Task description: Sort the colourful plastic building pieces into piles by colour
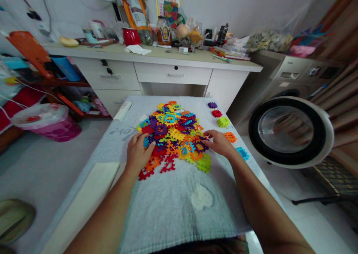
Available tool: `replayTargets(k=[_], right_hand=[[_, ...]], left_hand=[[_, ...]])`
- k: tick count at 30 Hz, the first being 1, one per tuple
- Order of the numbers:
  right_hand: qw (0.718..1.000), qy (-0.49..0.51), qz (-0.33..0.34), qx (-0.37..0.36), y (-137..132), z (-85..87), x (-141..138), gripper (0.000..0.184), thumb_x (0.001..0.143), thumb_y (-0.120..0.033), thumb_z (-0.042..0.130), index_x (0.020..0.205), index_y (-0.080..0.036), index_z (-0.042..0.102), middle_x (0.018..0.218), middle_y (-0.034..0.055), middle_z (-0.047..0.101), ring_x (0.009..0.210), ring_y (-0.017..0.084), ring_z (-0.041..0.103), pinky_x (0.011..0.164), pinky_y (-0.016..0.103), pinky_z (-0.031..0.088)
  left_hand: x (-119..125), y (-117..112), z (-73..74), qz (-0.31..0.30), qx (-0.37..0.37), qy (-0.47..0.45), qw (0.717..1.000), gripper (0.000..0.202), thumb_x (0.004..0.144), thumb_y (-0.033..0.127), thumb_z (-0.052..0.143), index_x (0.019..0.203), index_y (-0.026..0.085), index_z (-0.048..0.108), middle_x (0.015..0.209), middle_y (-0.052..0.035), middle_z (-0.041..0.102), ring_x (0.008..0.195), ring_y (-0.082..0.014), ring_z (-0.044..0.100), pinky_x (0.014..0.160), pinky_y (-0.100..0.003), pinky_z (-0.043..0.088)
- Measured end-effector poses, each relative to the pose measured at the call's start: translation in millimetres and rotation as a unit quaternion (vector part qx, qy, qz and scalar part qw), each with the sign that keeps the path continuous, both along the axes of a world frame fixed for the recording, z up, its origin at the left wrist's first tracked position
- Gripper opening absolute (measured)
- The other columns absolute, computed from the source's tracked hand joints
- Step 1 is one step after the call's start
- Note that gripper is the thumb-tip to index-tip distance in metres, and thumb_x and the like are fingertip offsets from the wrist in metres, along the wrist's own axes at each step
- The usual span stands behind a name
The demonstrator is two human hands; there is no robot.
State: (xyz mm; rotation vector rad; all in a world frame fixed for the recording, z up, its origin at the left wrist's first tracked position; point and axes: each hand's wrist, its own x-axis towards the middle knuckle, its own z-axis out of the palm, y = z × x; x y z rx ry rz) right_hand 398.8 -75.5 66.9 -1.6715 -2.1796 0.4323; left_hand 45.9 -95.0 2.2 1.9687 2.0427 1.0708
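Note:
A heap of colourful plastic interlocking pieces (176,134) lies on the cloth-covered table, mixed in red, orange, yellow, green, blue and purple. At the heap's left edge rests my left hand (139,151), thumb apart from the fingers, touching pieces there. Across from it, my right hand (219,144) reaches the right edge; its fingertips are at a purple square piece (200,146), thumb and forefinger apart. Along the table's right side runs a row: a purple piece (212,105), a red one (216,113), a lime green stack (223,122), an orange one (230,137) and a blue one (242,153).
The grey tablecloth (167,205) bears a white heart. A long white strip (92,194) lies along the left edge, a small white box (122,111) farther back. Behind stands a cluttered counter (112,53); right, a washing machine with its door (291,132) open; left, a pink bin (56,129).

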Motion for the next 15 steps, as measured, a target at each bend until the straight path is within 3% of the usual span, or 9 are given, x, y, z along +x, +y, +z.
replayTargets(k=[5,9,15], right_hand=[[0.997,-0.008,0.058,0.05,-4.1,-7.1,-21.9,0.024,0.085,-0.028,0.068,0.106,-0.017,0.071,0.109,0.0111,0.071,0.103,0.026,0.064,0.096,0.038,0.046],[0.996,-0.005,0.042,0.073,11.2,-8.7,-30.1,0.026,0.089,-0.023,0.062,0.112,-0.015,0.068,0.116,0.0146,0.068,0.108,0.027,0.061,0.098,0.04,0.044],[0.992,0.002,0.051,0.114,38.2,-5.7,-51.1,0.026,0.091,-0.017,0.055,0.112,-0.019,0.07,0.115,0.0116,0.068,0.11,0.025,0.058,0.101,0.04,0.042]], left_hand=[[-1.6,2.1,2.5,0.007,0.028,-0.087,0.996,0.041,0.084,0.047,0.056,0.113,0.019,0.065,0.127,-0.013,0.055,0.128,-0.0281,0.052,0.117,-0.046,0.037],[-0.1,3.7,5.6,0.004,0.048,-0.137,0.989,0.041,0.082,0.047,0.059,0.111,0.02,0.065,0.125,-0.0117,0.057,0.126,-0.0267,0.053,0.116,-0.044,0.038],[0.3,3.3,7.4,0.006,0.054,-0.191,0.98,0.039,0.082,0.047,0.06,0.111,0.022,0.064,0.123,-0.0086,0.059,0.125,-0.0242,0.054,0.116,-0.041,0.038]])
